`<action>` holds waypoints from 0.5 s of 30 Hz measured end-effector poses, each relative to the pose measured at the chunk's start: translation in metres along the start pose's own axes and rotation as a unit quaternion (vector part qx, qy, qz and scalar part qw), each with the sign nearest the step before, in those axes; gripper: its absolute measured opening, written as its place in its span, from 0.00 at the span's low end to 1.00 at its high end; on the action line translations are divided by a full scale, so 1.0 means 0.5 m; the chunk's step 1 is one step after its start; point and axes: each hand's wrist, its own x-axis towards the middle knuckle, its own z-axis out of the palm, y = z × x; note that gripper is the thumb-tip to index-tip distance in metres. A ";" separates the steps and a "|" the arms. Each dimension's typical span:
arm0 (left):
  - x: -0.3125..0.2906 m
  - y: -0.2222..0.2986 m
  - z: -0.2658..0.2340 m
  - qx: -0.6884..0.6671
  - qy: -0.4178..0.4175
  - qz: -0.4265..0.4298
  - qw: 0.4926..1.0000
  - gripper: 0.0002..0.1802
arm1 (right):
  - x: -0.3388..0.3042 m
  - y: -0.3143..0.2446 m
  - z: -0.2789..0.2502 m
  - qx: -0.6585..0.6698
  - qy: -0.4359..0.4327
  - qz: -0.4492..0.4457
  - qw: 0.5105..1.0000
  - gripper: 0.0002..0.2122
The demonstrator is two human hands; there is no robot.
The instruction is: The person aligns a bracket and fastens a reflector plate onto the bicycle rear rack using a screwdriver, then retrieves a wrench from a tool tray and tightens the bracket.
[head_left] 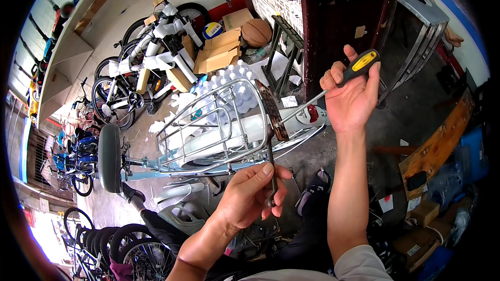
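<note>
The left hand point(250, 192) grips a wrench point(271, 158); the right hand point(355, 96) is wrapped round 1 screwdriver point(364, 62), its tip at the rear rack's point(230, 125) red-brown plate point(272, 108). Desk-side printing point(281, 10) (too small to read) shows beyond.

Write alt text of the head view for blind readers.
The right hand points a screwdriver at a plate on the metal rack of a bicycle; the left hand holds a dark tool. Bottles and a basketball are beyond.
</note>
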 end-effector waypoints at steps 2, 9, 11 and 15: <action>-0.003 0.007 0.009 -0.038 0.004 -0.009 0.999 0.23 | 0.002 -0.001 -0.003 0.002 -0.002 -0.001 1.000 0.28; 0.006 -0.020 -0.004 0.063 0.013 0.014 0.998 0.21 | 0.003 0.004 0.004 0.003 0.006 0.013 1.000 0.28; 0.033 -0.049 -0.010 0.129 0.017 0.045 0.990 0.20 | 0.001 0.003 0.003 0.014 0.002 0.017 1.000 0.29; 0.135 -0.116 -0.060 0.307 0.071 0.161 0.935 0.14 | 0.006 0.011 -0.008 0.069 -0.057 0.042 0.995 0.30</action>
